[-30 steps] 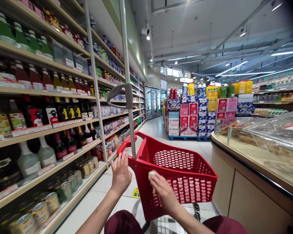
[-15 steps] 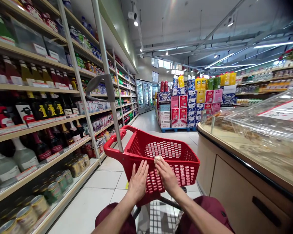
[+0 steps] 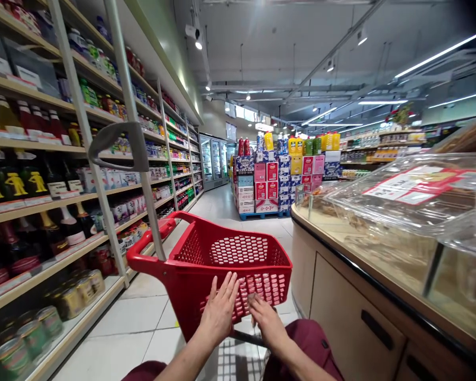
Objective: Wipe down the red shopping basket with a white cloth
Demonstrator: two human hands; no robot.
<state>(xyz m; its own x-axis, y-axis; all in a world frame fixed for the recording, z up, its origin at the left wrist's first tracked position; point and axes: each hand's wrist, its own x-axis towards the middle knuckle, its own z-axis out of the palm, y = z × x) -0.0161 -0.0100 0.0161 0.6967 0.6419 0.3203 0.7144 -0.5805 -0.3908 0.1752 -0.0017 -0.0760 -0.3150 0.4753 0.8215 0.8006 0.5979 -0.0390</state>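
A red plastic shopping cart (image 3: pixel 182 283) with a perforated basket stands side-on before me. My left hand (image 3: pixel 218 307) lies flat against its near side, fingers stretched out and holding nothing. Lower and to the right, my right hand (image 3: pixel 266 320) is at the lower part of the perforated side, its fingers curled together. Those fingers close around a small crumpled cloth, now mostly hidden and looking greyish at the fingertips. A grey loop handle (image 3: pixel 119 148) is fixed to the metal pole rising from the cart's left end.
Tall drink shelves (image 3: pixel 59 196) line the left side. On the right, a curved counter (image 3: pixel 341 296) bears clear plastic packages (image 3: pixel 388 211). Stacked cartons (image 3: pixel 266 185) stand on a blue pallet farther along the tiled floor (image 3: pixel 143 312). Glass-door fridges (image 3: pixel 214 159) are at the back.
My right hand has moved down the cart's side from the basket rim, and the white cloth in it is now mostly hidden. My view has turned right; my left hand stays flat on the cart.
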